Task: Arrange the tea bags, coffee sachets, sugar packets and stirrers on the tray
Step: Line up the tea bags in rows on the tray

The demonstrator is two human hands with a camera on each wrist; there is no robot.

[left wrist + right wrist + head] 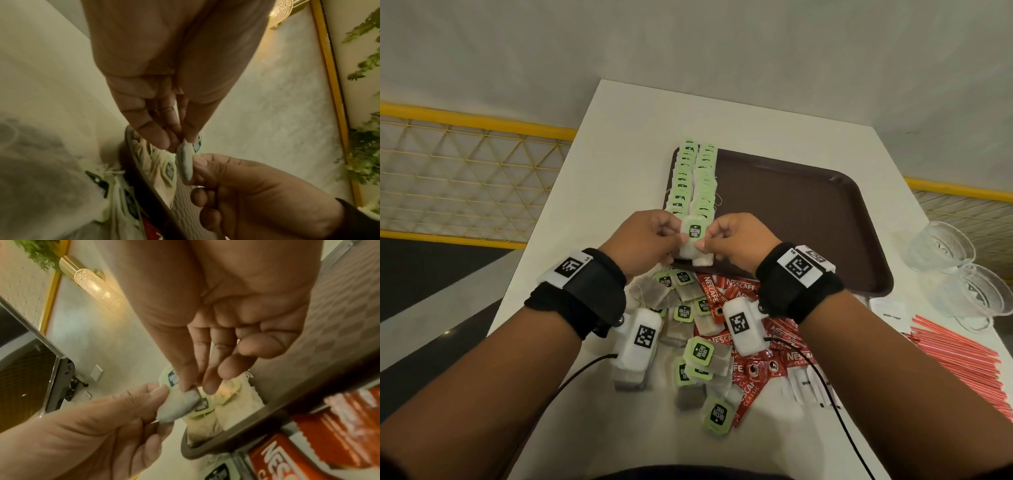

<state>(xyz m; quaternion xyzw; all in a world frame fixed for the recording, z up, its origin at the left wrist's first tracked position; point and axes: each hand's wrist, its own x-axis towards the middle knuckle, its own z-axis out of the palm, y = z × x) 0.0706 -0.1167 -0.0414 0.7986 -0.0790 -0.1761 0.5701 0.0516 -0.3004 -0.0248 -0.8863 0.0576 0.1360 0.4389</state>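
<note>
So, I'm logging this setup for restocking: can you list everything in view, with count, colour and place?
tray: one, brown, middle of the table, mostly bare.
rows of tea bags: two rows, white with green tags, along the tray's left edge; count unclear.
held tea bag: one, white with green tag, above the tray's near left corner.
loose tea bags: a pile, green tags, on the table nearer the person than the tray.
coffee sachets: a pile, red, right of the loose tea bags.
sugar packets: several, white, right of the sachets.
stirrers: a bundle, red, near right of the table.
glass cups: at least two, clear, right of the tray.
table: one, white.
hands: left hand and right hand both pinch the held tea bag.
</note>
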